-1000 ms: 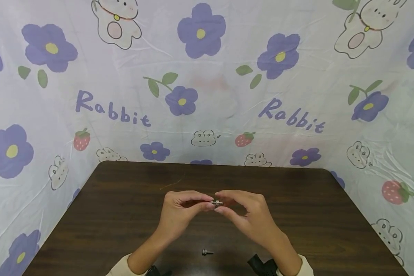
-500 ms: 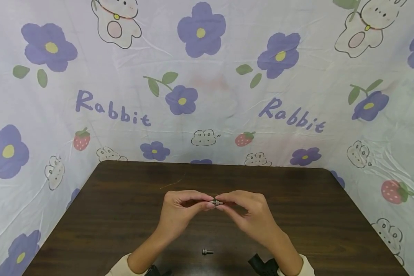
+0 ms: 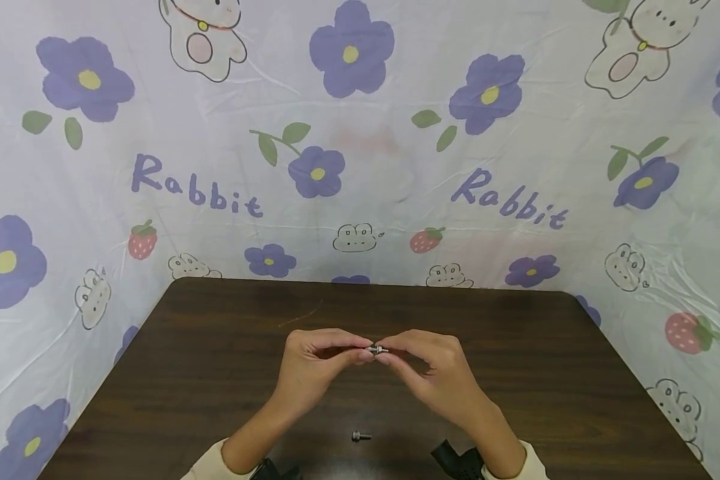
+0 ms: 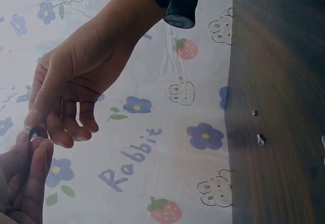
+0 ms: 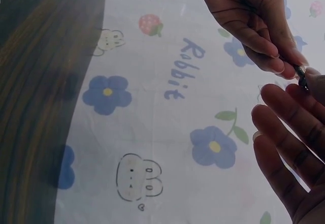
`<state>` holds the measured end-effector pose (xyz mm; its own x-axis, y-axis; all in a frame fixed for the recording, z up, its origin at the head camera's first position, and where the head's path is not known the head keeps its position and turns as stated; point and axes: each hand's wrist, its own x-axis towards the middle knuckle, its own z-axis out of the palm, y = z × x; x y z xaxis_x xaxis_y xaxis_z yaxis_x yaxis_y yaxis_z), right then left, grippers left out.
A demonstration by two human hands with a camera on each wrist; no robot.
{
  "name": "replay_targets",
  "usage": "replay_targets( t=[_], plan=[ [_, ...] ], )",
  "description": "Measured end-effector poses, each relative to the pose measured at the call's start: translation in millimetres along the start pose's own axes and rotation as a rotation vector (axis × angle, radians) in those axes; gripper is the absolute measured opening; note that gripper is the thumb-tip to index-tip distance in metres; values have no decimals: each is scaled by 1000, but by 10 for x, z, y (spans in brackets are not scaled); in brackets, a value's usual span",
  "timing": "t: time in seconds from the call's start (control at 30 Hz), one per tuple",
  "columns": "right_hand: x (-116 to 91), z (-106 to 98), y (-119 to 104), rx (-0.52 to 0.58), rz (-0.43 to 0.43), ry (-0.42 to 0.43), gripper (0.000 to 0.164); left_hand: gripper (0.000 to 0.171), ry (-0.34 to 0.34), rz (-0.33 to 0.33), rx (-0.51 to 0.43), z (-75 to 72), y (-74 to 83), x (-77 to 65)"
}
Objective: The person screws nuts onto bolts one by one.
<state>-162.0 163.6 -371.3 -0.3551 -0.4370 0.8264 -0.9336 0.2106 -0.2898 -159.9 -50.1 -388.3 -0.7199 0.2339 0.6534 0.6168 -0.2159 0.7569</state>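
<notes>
Above the dark wooden table (image 3: 186, 373), both hands meet at a small metal bolt with a nut (image 3: 377, 349). My left hand (image 3: 366, 351) pinches one end between thumb and forefinger. My right hand (image 3: 387, 352) pinches the other end the same way. In the left wrist view the small metal bolt (image 4: 33, 132) shows at the far left between the fingertips. It appears as a dark sliver (image 5: 302, 76) in the right wrist view, where the left hand (image 5: 289, 64) comes down from above.
A loose bolt (image 3: 361, 437) lies on the table near the front edge between my forearms; the left wrist view shows two small metal parts (image 4: 260, 139) on the wood. Flower-and-rabbit printed cloth (image 3: 360, 167) walls the table on three sides.
My right fingertips have closed in slightly over the bolt toward the left hand. Both hands otherwise stay in place.
</notes>
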Motion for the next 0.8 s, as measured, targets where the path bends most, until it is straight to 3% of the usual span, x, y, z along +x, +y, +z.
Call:
replay_targets(
  t=[0.27, 0.8],
  plan=[
    [-25, -5, -8, 10, 35, 16, 22, 12, -9, -11, 1, -8, -6, -24],
    [-12, -18, 1, -14, 20, 5, 14, 12, -14, 13, 16, -4, -20, 0]
  ],
)
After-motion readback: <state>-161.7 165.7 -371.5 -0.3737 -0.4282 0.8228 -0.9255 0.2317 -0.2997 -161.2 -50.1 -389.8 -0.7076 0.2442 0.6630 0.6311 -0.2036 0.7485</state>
